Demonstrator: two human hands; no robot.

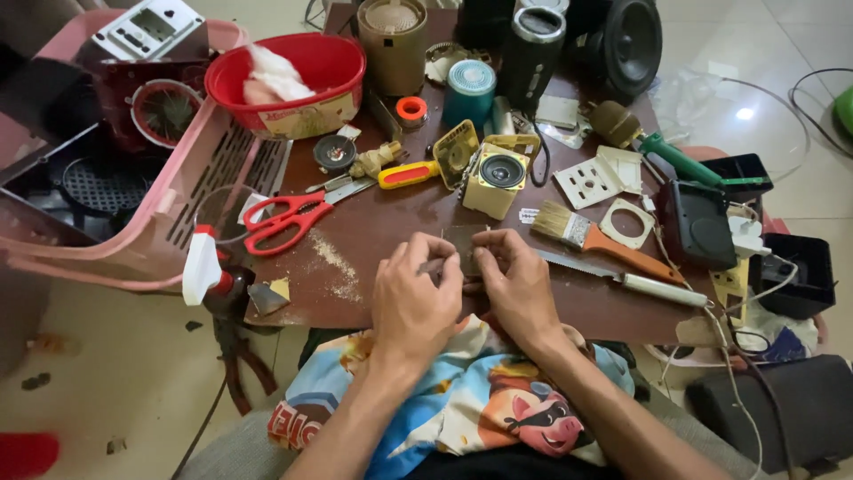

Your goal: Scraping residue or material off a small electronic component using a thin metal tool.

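While both hands are brought together at the near edge of the brown table [373, 231], a small dark flat piece [463, 249] is pinched between them. The left hand [415, 298] is closed on the piece's left side, with the fingers curled over it; the right hand [515, 280] is closed on its right side, thumb and fingertips pressed to the edge. The piece is held just above the tabletop, directly in front of the body; what it is made of cannot be told.

Just beyond the right hand, a thin saw [622, 277] with a pale handle is laid across the table, and a paintbrush [591, 238] with an orange handle is seen behind it. A small yellow speaker box [496, 178] is set farther back, near a yellow-handled screwdriver [404, 174]. Red scissors [286, 220] are laid to the left, beside a scatter of sawdust [333, 265]. A red bowl [289, 80] is placed at the far left corner, touching a pink basket [191, 191].
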